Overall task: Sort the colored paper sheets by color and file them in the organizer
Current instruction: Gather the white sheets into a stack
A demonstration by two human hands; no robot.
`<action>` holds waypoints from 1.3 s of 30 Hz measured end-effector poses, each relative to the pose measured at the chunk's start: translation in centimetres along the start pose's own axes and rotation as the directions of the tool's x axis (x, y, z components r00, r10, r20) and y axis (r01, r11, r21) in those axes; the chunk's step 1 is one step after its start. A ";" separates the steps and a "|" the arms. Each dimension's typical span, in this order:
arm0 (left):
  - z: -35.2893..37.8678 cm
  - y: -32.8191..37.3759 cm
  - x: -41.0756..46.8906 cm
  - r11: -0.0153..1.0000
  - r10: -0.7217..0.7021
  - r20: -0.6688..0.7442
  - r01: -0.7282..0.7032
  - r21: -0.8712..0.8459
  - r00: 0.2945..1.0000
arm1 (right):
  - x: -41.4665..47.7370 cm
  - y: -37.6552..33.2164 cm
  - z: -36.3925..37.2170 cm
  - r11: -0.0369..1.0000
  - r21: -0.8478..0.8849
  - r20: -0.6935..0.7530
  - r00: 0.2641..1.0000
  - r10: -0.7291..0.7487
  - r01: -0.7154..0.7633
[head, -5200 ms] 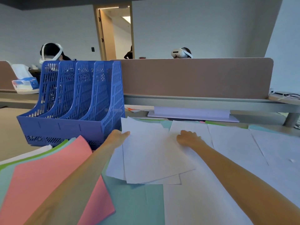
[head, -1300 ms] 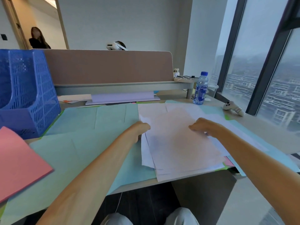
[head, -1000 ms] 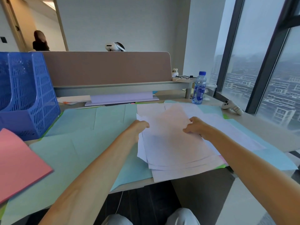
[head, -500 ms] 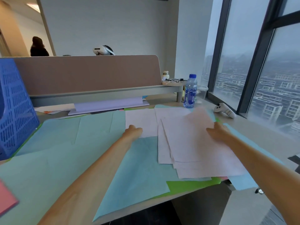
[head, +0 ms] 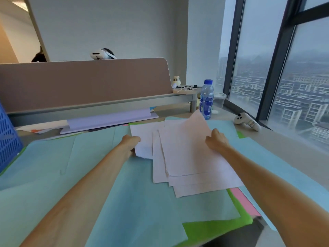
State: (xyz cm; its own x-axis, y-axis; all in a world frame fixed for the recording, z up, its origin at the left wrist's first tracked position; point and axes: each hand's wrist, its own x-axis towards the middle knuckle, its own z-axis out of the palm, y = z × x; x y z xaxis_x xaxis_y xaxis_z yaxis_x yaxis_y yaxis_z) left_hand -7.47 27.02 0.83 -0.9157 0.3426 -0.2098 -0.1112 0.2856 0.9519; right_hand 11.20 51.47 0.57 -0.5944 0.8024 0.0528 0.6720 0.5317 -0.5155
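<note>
A stack of white sheets (head: 192, 163) lies on pale blue sheets (head: 146, 207) that cover the desk. My right hand (head: 216, 140) pinches the right edge of the top white sheet, whose far corner curls upward. My left hand (head: 130, 142) grips the left edge of a separate white sheet (head: 142, 138), its lower corner bent up. A green sheet (head: 213, 227) and a pink sheet (head: 243, 202) stick out from under the blue ones near the front edge. Only the corner of the blue mesh organizer (head: 8, 138) shows at the far left.
A water bottle (head: 206, 99) and a white controller (head: 246, 121) stand at the back right by the window. A lilac folder (head: 110, 119) lies below the brown divider (head: 85, 82). The desk's front edge runs just below the green sheet.
The view has swung right, leaving the organizer almost out of frame. My right hand has lifted the top sheet's far edge, and my left hand has taken hold of a separate white sheet.
</note>
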 end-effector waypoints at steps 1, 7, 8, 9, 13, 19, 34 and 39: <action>0.1 0.1 0.4 1.000 -0.002 0.004 0.002 -0.010 1.000 | 0.6 0.3 0.0 1.000 -0.004 -0.006 1.000 0.018 -0.018; 1.1 -0.3 5.5 0.999 0.018 -0.040 -0.016 0.043 0.999 | 4.4 0.2 2.4 0.998 -0.059 -0.024 0.999 0.022 -0.023; 1.2 -0.4 6.0 0.997 0.019 -0.042 -0.015 0.075 0.999 | 4.8 -0.1 2.7 0.998 -0.060 -0.030 0.999 0.018 -0.020; 1.4 -0.4 6.5 0.996 0.021 -0.030 -0.019 0.082 0.999 | 5.0 -0.6 2.8 0.998 -0.066 -0.033 0.999 0.013 -0.015; 1.1 -1.1 8.8 0.996 0.035 0.049 -0.039 0.081 0.998 | 6.1 -1.9 2.4 0.992 -0.125 0.017 1.000 -0.003 0.005; -0.1 0.1 5.9 0.991 0.038 0.192 -0.062 0.117 0.981 | 6.7 -3.0 0.3 0.995 -0.049 0.113 0.989 0.097 -0.092; -2.9 1.7 4.8 0.991 -0.079 0.343 0.037 0.128 0.936 | 8.3 -1.9 -1.3 0.969 0.232 0.007 0.996 0.089 -0.088; -1.1 1.4 7.4 1.000 -0.012 0.179 0.016 -0.021 0.984 | 8.7 -3.4 0.7 0.973 0.220 0.027 0.997 0.069 -0.073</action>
State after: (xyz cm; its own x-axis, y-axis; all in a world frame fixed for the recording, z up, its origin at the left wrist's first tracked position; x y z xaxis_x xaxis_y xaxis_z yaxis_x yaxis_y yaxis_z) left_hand -14.81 29.00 0.86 -0.8304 0.4937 -0.2582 -0.1345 0.2721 0.9528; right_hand 3.45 56.44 2.22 -0.5586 0.8294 -0.0062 0.5996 0.3988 -0.6938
